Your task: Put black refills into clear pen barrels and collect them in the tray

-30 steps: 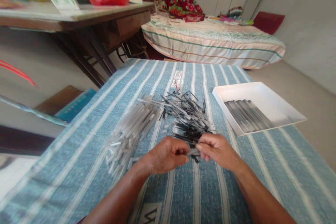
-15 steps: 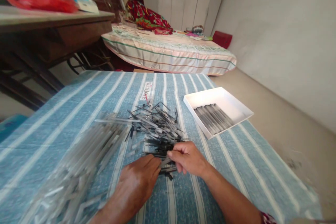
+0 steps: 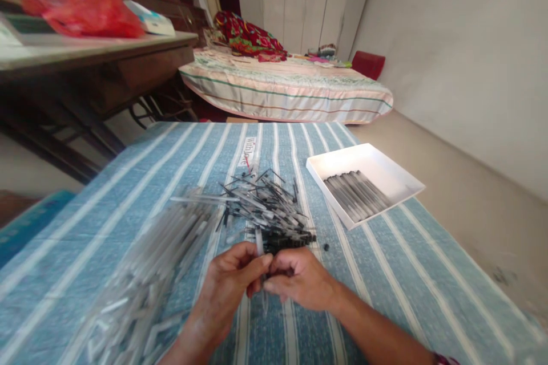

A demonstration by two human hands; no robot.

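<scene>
My left hand pinches a translucent pen tube that stands up between its fingers. Touching it from the right, my right hand has its fingers pressed together at the tube's lower part; whether it grips the tube or a smaller part is hidden. Just beyond both hands lies a pile of thin black and clear pen parts, with small black caps at its near edge. Many clear tubes lie in a heap to the left. A white box on the right holds a row of dark-filled pens.
The striped blue cloth covers the table. A paper label lies behind the pile. One black cap sits right of the hands. Beyond are a bed and a side desk with a red bag.
Both hands have come together, and the tube now stands upright in my left hand. The camera view has shifted slightly, so the table things appear further right.
</scene>
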